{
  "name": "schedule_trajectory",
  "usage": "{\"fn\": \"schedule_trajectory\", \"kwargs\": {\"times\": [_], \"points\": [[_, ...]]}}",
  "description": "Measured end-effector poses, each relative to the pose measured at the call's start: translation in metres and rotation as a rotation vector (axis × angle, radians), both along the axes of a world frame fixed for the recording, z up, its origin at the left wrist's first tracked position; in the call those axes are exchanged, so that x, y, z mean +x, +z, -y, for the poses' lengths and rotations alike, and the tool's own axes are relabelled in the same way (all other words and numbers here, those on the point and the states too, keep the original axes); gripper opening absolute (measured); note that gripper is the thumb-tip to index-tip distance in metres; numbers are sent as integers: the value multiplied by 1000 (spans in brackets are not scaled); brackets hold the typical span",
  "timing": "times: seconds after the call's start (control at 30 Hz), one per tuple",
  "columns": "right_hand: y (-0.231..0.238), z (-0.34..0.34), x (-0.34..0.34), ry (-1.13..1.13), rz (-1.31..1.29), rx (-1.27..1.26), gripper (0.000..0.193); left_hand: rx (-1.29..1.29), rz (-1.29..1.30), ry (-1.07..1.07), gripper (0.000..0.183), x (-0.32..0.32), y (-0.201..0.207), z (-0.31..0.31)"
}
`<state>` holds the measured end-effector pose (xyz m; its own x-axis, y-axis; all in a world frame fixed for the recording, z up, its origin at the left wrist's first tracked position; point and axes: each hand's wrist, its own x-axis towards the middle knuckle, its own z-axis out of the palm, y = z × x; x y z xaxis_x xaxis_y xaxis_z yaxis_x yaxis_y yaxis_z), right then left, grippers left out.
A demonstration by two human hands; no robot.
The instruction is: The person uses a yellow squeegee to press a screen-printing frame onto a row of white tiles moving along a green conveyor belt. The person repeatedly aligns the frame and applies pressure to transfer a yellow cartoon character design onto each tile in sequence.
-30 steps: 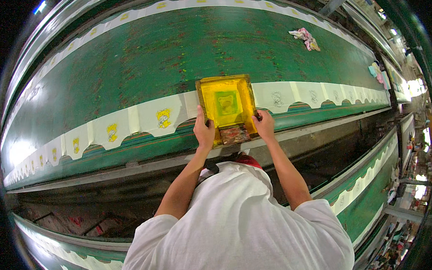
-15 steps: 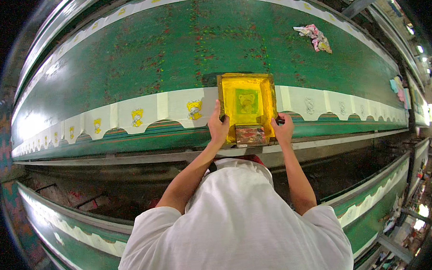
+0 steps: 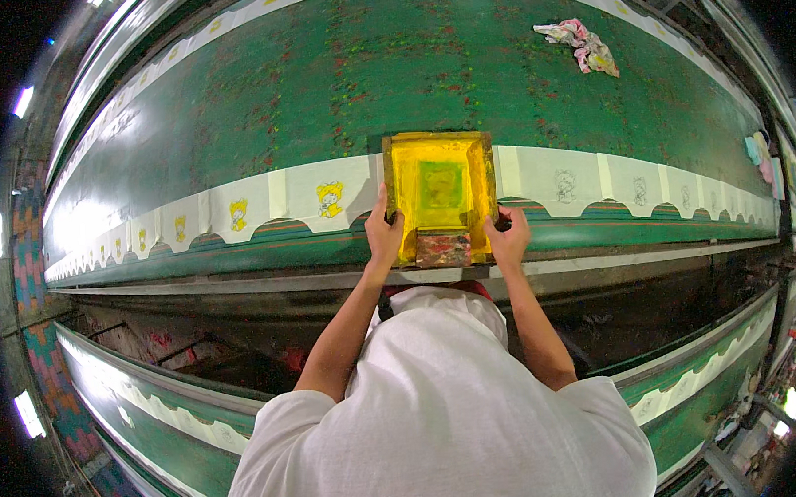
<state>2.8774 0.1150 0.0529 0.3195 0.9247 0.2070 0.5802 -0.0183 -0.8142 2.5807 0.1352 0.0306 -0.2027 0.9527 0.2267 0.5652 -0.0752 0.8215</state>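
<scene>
So the big green printing table is taking up most of the view, curving off to both sides, with a second green table running behind the person. Along the near side a long strip of white fabric pieces is lying flat. The ones to the left are carrying yellow cartoon prints, the ones to the right are only showing faint outline figures.

The yellow screen frame is sitting flat on that strip, and compared with a second ago it's sitting one piece further right, with one more yellow print showing to its left. To me that's saying the last print is done and the frame is getting lined up on a fresh piece.

The left hand is gripping the frame's left edge, the right hand is gripping the right edge, both closed around the wood.

Room-wise, the frame's near end is hanging right over the table's front lip by the metal rail, so not much slack there. To the right the strip is running on unobstructed. A crumpled pink rag is lying well apart on the far side, and some folded pastel cloths are sitting way down the right end.
</scene>
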Motion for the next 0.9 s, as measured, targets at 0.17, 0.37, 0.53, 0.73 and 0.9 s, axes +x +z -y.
{"fn": "schedule_trajectory", "kwargs": {"times": [0.17, 0.37, 0.53, 0.73, 0.9], "points": [[11, -6, 4, 15, 9, 68, 36, -61, 96, -20, 83, 0, 1, -3], [-1, -14, 13, 24, 14, 30, 39, -120, 120, -29, 83, 12, 4, -8], [-7, -5, 19, 28, 39, 24, 35, 32, 26, -36, 83, 18, 5, -1], [-6, -7, 19, 30, 51, 75, 35, -130, 131, -20, 80, 23, 13, 6], [-10, -5, 20, -18, 6, 16, 38, -76, 76, -20, 82, 25, 14, 4]]}}
